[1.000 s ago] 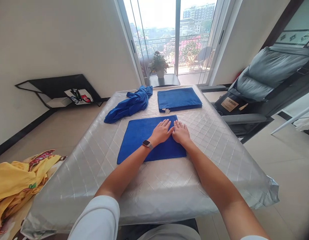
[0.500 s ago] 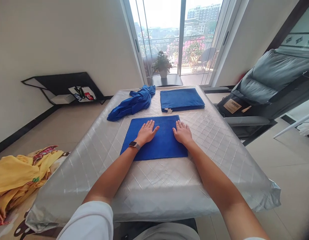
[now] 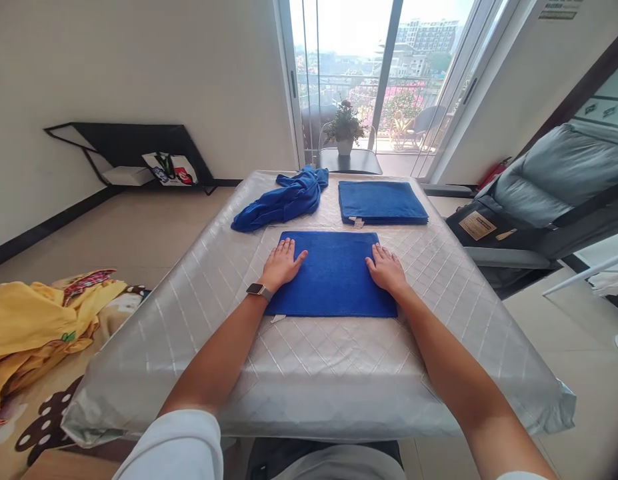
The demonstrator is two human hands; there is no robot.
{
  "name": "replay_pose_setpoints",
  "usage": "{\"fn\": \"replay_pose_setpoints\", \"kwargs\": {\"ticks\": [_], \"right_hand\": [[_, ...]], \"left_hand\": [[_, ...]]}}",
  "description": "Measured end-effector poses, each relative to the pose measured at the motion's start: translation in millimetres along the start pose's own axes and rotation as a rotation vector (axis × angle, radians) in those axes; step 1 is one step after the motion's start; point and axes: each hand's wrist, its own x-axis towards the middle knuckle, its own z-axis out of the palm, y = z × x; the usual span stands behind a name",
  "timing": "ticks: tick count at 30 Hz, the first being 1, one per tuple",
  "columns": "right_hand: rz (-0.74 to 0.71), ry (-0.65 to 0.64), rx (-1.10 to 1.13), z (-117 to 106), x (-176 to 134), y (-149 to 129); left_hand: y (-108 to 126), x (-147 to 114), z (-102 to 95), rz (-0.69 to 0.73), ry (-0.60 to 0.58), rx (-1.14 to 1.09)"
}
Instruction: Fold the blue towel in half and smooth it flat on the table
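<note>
A folded blue towel (image 3: 333,280) lies flat in front of me, its long side facing me, with a small white tag sticking out at its near left corner. My left hand (image 3: 283,264), with a watch on the wrist, rests palm down on the towel's left edge, fingers stretched out. On the right edge lies my right hand (image 3: 387,267), also flat with the thumb spread inward. Beyond them, a stack of folded blue towels (image 3: 383,201) sits at the far right, with white tags at its near edge. A crumpled blue towel (image 3: 283,200) lies at the far left.
A silver quilted cloth covers the table (image 3: 333,387). Yellow clothing (image 3: 33,327) is heaped at the left. A grey recliner (image 3: 553,180) stands at the right, and a potted plant (image 3: 345,133) on a chair stands by the glass door.
My hands have moved apart to the left and right edges of the folded towel. The towel's near left tag now shows. The view has shifted and tilted slightly.
</note>
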Motion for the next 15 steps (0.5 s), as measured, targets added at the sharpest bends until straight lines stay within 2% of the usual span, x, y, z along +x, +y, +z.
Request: {"fn": "replay_pose_setpoints", "kwargs": {"ticks": [9,12,15], "right_hand": [[0.004,-0.042,-0.025,0,7,5],[-0.012,-0.073,-0.016,-8,19,6],[-0.023,-0.043,-0.020,-14,37,5]], "left_hand": [[1,2,2.1,0.005,0.018,-0.049],[2,2,0.6,0.003,0.018,-0.060],[3,1,-0.2,0.005,0.017,-0.061]]}}
